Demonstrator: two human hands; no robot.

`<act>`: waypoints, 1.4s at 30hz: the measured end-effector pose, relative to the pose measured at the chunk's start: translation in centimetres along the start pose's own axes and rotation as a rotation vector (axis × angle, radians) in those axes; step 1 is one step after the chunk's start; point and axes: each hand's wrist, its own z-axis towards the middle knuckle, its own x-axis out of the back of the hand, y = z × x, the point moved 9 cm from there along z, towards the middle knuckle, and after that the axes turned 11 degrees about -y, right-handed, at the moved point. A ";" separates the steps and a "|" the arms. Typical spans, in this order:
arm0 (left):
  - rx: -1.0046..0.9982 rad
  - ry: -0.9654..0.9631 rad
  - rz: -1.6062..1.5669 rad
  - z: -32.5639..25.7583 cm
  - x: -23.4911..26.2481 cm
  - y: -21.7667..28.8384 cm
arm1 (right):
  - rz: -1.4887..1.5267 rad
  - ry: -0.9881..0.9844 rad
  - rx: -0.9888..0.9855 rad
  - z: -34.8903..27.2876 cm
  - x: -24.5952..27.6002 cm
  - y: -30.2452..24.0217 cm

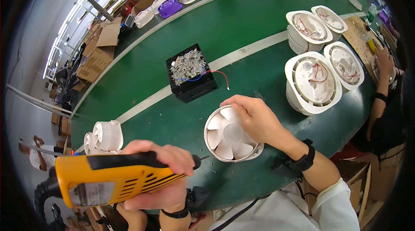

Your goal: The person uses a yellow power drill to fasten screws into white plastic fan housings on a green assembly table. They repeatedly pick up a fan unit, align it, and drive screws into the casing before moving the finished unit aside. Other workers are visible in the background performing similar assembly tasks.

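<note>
Yellow driver (125, 175) beside white fan (233, 133)

Left hand (166, 194): fingers closed round the driver, at the fan's 8 o'clock. The fan lies on the green table (255, 77), fingers of the right hand (261, 123) gripping its rim at 1 o'clock. At 11 o'clock sits a black box (196, 92) of metal bits (188, 64), at 2 o'clock four white housings (309, 90).
</note>
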 end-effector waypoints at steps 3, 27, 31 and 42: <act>0.123 0.000 0.072 -0.9 0.8 -0.8 | -0.036 -0.024 -0.054 -0.3 0.0 -0.3; -0.074 -0.097 -0.148 -2.0 -1.8 2.8 | -0.041 -0.239 0.200 0.7 -1.0 -0.6; -0.081 -0.070 0.001 -2.2 -3.2 2.2 | 0.206 -0.282 0.004 0.6 -2.3 0.3; -0.090 -0.106 0.162 -2.6 -4.0 1.5 | 0.056 -0.024 -0.101 -0.3 -1.3 0.0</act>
